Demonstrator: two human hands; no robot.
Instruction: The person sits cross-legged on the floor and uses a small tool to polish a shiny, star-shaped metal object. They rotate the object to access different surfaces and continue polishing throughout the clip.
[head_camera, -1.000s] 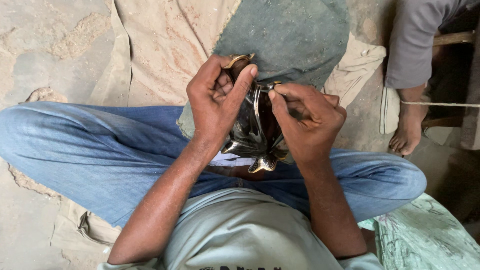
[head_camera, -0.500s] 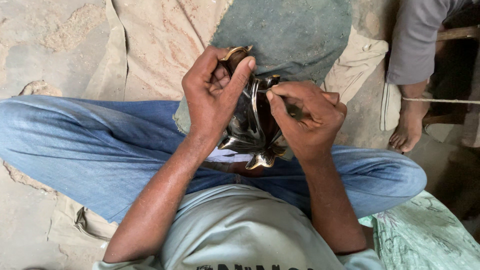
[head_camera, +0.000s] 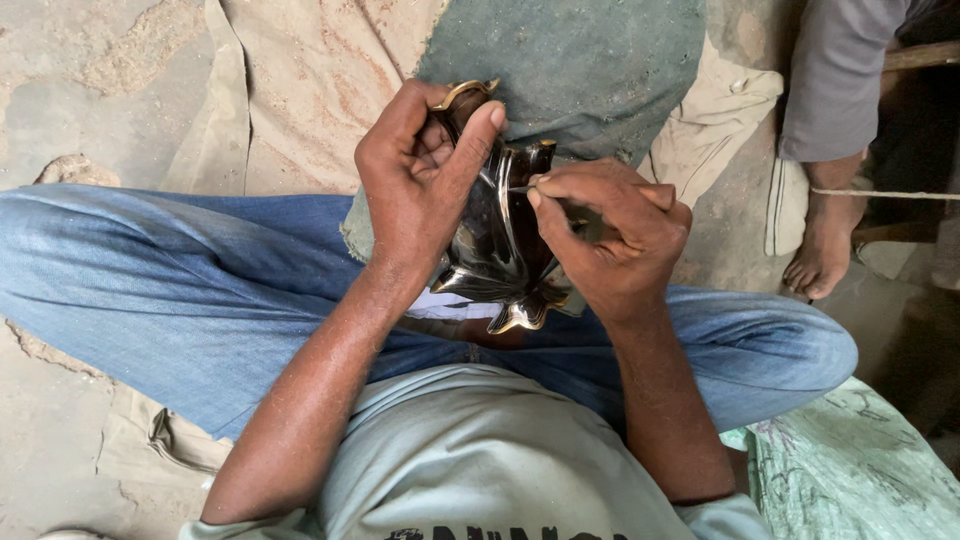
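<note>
The left hand (head_camera: 420, 185) grips a dark, shiny leaf-shaped metal piece (head_camera: 495, 250) by its upper edge, thumb over its face, propping it above the lap. Just beside it, the right hand (head_camera: 615, 240) pinches a thin pointed tool (head_camera: 522, 188) whose tip touches the piece.

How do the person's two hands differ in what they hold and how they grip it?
The left hand wraps around the dark shiny metal piece, thumb over its top edge; the right hand pinches a thin tool in its fingertips. The left grip is broad, the right grip fine. Both hands are bare and meet at the piece above the lap.
</note>
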